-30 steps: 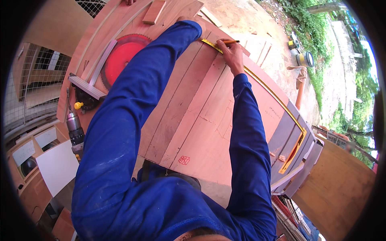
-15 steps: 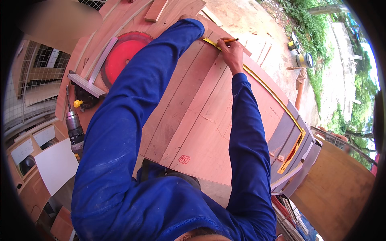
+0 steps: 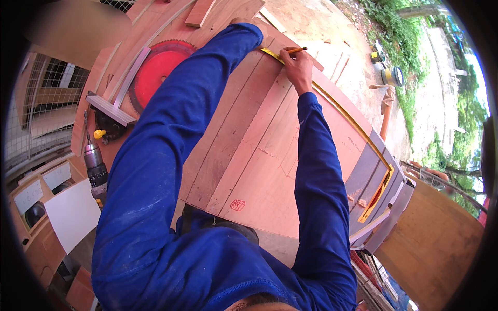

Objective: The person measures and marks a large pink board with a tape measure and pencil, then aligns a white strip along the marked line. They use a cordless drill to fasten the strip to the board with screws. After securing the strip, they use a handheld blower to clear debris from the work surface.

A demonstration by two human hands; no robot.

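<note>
So right now it looks like marking-out: the right hand [image 3: 296, 67] is pinching a pencil [image 3: 293, 51], tip down at the yellow tape [image 3: 271, 54] lying across the far end of the reddish boards [image 3: 259, 140]. Left hand's [image 3: 248, 22] mostly behind the sleeve up by the tape's end, so can't tell its grip. A clean mark needs that tape held dead steady, I'd say.

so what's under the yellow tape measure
Reddish boards lie under the tape. The right hand holds a pencil at it; the left hand's grip is hidden by the sleeve.
</note>
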